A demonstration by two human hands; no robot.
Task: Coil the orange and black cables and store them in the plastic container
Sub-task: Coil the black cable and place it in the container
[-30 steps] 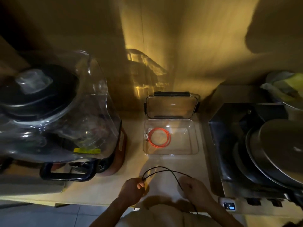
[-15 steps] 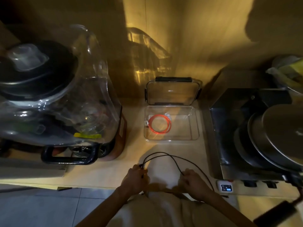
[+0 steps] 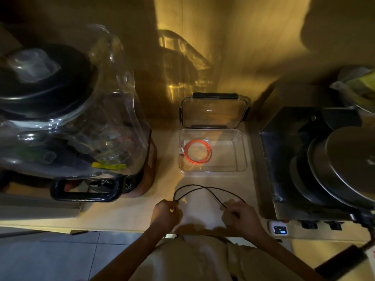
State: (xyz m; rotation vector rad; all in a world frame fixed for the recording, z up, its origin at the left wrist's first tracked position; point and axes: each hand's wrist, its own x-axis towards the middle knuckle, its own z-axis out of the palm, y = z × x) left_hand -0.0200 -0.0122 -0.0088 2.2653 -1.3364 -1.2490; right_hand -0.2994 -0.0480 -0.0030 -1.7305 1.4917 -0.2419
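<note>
An orange cable (image 3: 198,151) lies coiled in the left half of the clear plastic container (image 3: 242,151) on the counter. Its clear lid (image 3: 214,112) with black clips leans against the wall just behind. In front of the container a thin black cable (image 3: 199,188) arches in loops above the counter between my hands. My left hand (image 3: 165,214) pinches the loop ends at the left. My right hand (image 3: 240,218) grips the cable at the right.
A large blender (image 3: 67,122) with a clear jug and black handle fills the left side of the counter. A steel stove (image 3: 294,159) with pans (image 3: 343,167) stands at the right. A small device with a blue display (image 3: 279,229) sits at the counter's front edge.
The black cable's loops have widened and my hands have drawn a little further apart. The view has shifted slightly; the orange cable and container have not moved.
</note>
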